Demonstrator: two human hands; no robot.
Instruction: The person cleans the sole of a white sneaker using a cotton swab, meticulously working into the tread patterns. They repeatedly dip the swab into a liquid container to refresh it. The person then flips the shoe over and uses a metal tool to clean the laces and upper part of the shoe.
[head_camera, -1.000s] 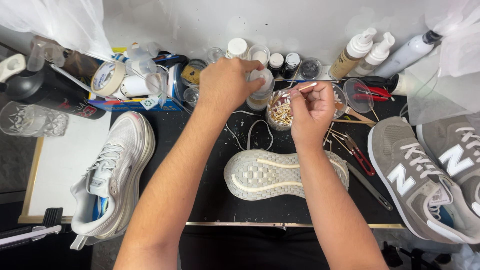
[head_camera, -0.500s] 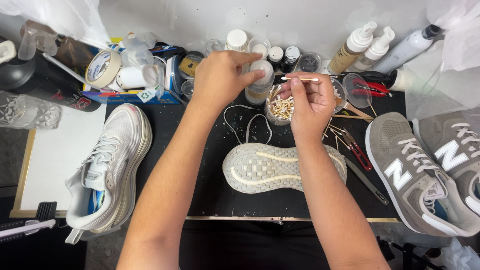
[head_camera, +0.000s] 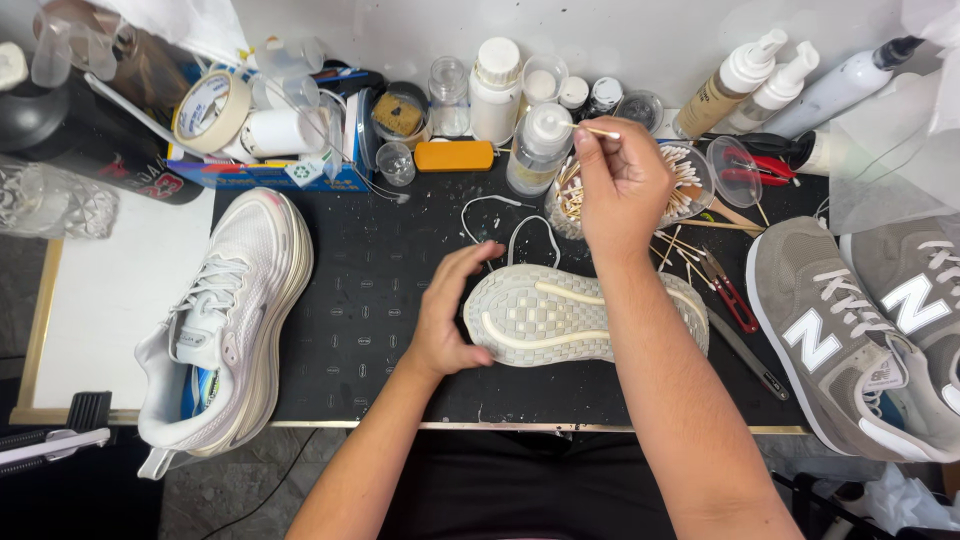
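A white sneaker (head_camera: 225, 320) lay at the mat's (head_camera: 370, 300) left edge. The left hand (head_camera: 448, 310), fingers loose, touched the upturned sole (head_camera: 560, 315) mid-mat. The right hand (head_camera: 620, 190) pinched a cotton swab (head_camera: 598, 131) above the swab jar (head_camera: 568, 205) near the back edge. A grey sneaker (head_camera: 835, 345) lay at the right edge.

Both bare forearms reach forward from the bottom edge. The left hand (head_camera: 452, 310) lies low with fingers curved and loosely spread, thumb up. The right hand (head_camera: 620, 190) is raised farther out, wrist bent, fingertips (head_camera: 583, 135) pinched together in a fine grip.
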